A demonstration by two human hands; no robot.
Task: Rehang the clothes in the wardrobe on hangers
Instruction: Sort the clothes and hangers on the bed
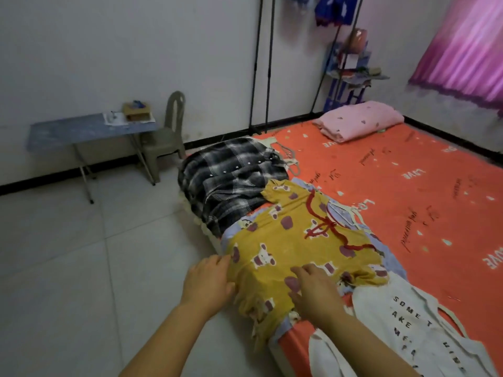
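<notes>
A yellow patterned garment (299, 235) with a red drawstring lies spread on the near corner of the bed (408, 180), over a pale blue garment. My left hand (208, 281) touches its left edge with relaxed fingers. My right hand (313, 289) rests flat on its lower part. Behind it lies a black and white plaid shirt (231, 178). A white printed shirt (408, 322) on a white hanger lies to the right of my right hand. White hangers (291, 161) lie beside the plaid shirt. The black clothes rack (262, 63) stands by the wall with blue clothes (334, 9) hanging at the top.
An orange sheet covers the bed, with a folded pink blanket (359, 119) at its far end. A blue folding table (89, 130) and a grey plastic chair (166, 137) stand at the left wall. A cluttered shelf (351, 66) and purple curtain (462, 44) are at the back right. Tiled floor (68, 268) spreads left.
</notes>
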